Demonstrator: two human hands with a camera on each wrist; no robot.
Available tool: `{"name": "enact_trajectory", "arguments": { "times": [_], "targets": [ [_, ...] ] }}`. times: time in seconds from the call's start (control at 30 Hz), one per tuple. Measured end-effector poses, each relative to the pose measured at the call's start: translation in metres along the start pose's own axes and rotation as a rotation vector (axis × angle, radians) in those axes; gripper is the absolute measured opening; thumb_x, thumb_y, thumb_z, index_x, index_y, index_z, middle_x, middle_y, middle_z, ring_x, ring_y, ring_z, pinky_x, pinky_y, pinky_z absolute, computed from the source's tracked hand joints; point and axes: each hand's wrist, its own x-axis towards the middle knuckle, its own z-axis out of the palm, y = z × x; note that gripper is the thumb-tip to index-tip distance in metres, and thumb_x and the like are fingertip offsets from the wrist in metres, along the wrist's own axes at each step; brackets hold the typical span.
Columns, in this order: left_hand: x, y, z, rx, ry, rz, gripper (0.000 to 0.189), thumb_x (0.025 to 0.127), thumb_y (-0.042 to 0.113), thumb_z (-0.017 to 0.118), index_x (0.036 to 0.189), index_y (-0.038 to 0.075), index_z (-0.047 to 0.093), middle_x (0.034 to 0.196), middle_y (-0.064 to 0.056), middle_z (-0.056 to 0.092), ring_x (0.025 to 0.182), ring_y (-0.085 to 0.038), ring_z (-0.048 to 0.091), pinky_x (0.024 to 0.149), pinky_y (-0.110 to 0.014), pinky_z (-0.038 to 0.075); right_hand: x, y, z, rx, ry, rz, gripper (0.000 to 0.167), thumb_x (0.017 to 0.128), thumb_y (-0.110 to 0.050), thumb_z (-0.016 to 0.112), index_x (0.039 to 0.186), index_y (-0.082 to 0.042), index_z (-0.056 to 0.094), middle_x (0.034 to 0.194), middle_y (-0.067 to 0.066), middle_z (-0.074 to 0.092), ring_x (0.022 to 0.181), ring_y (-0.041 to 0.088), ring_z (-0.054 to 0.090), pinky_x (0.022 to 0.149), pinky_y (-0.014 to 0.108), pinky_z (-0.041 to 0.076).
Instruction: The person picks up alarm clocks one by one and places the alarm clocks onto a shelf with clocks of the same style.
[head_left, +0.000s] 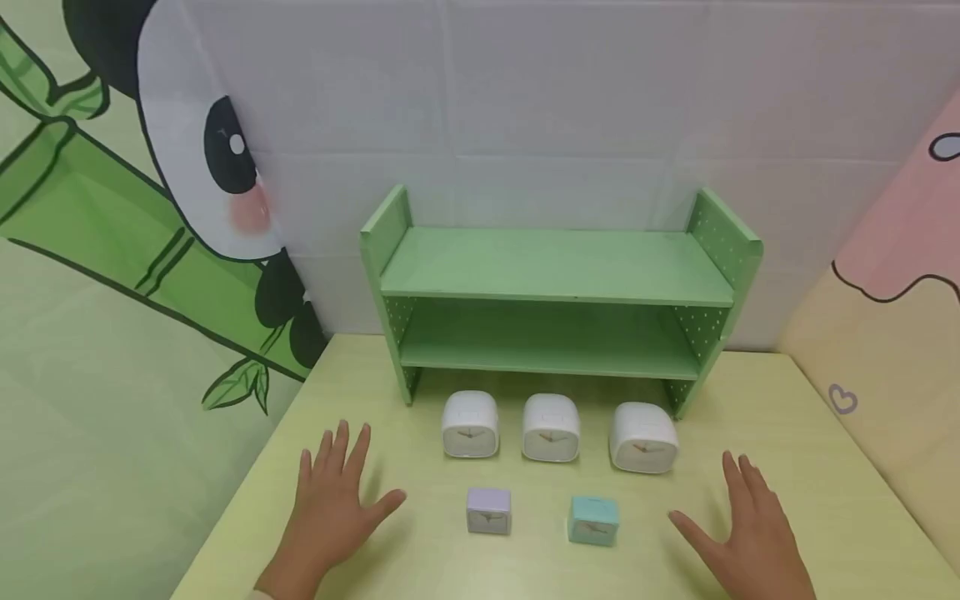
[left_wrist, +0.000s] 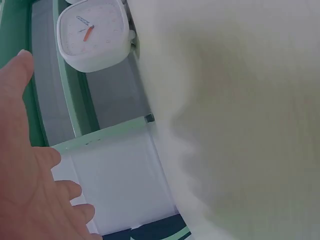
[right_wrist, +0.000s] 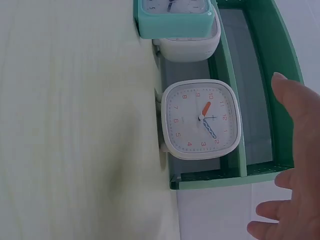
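Three white alarm clocks stand in a row before the shelf: a left one [head_left: 470, 425], a middle one [head_left: 551, 428] and a right one [head_left: 643, 438]. Nearer to me are a small purple clock [head_left: 489, 511] and a small teal clock [head_left: 593, 521]. My left hand [head_left: 330, 508], fingers spread and holding nothing, hovers left of the purple clock. To the right of the teal clock hovers my right hand [head_left: 750, 533], also empty with its fingers extended. The right wrist view shows the right white clock [right_wrist: 202, 120] with its dial facing me.
A green two-tier shelf [head_left: 555, 262] stands at the back of the pale yellow table [head_left: 345, 375], against a light wall cloth [head_left: 562, 100]. A panda and bamboo picture [head_left: 195, 167] covers the left side; a pink and cream one hangs at right.
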Motion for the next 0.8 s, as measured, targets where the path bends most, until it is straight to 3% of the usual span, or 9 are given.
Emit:
{"name": "enact_trajectory", "arguments": {
  "times": [0.13, 0.27, 0.43, 0.57, 0.8],
  "targets": [
    [0.009, -0.006, -0.013, -0.019, -0.017, 0.044, 0.105, 0.091, 0.069, 0.063, 0.162, 0.002, 0.024, 0.165, -0.029, 0.019, 0.151, -0.051, 0.015, 0.118, -0.066, 0.004, -0.002, -0.001, 0.0, 0.071, -0.082, 0.044, 0.109, 0.089, -0.052, 0.078, 0.164, -0.002, 0.017, 0.158, 0.034, 0.028, 0.139, 0.057, 0.03, 0.103, 0.073, 0.028],
    [0.022, -0.007, -0.026, -0.05, -0.05, 0.075, 0.103, 0.094, 0.065, 0.063, 0.16, -0.003, 0.024, 0.164, -0.029, 0.023, 0.15, -0.049, 0.018, 0.118, -0.066, 0.011, 0.0, -0.001, -0.003, 0.159, -0.239, 0.133, 0.095, 0.096, -0.054, 0.069, 0.16, 0.003, 0.025, 0.153, 0.034, 0.036, 0.134, 0.056, 0.039, 0.098, 0.07, 0.038],
    [0.042, -0.007, -0.037, -0.184, -0.148, 0.1, 0.095, 0.1, 0.055, 0.062, 0.161, -0.004, 0.02, 0.166, -0.026, 0.019, 0.153, -0.045, 0.015, 0.119, -0.064, 0.01, 0.001, -0.005, -0.006, 0.283, -0.416, 0.238, 0.076, 0.1, -0.053, 0.063, 0.154, -0.004, 0.041, 0.148, 0.026, 0.05, 0.129, 0.048, 0.052, 0.098, 0.061, 0.047],
    [0.063, -0.008, -0.056, -0.274, -0.215, 0.078, 0.095, 0.102, 0.057, 0.056, 0.162, -0.003, 0.014, 0.167, -0.026, 0.015, 0.152, -0.047, 0.013, 0.118, -0.065, 0.013, 0.0, -0.013, -0.002, 0.365, -0.46, 0.193, 0.065, 0.099, -0.045, 0.068, 0.149, -0.008, 0.049, 0.144, 0.016, 0.056, 0.125, 0.037, 0.058, 0.095, 0.048, 0.051],
    [0.124, -0.005, -0.117, -0.31, -0.2, -0.007, 0.09, 0.106, 0.058, 0.046, 0.165, 0.003, 0.006, 0.168, -0.026, 0.011, 0.151, -0.048, 0.016, 0.117, -0.067, 0.017, 0.003, -0.027, 0.01, 0.384, -0.468, 0.083, 0.06, 0.094, -0.041, 0.076, 0.142, -0.011, 0.056, 0.137, 0.006, 0.062, 0.116, 0.028, 0.062, 0.089, 0.038, 0.053]
  ]
}}
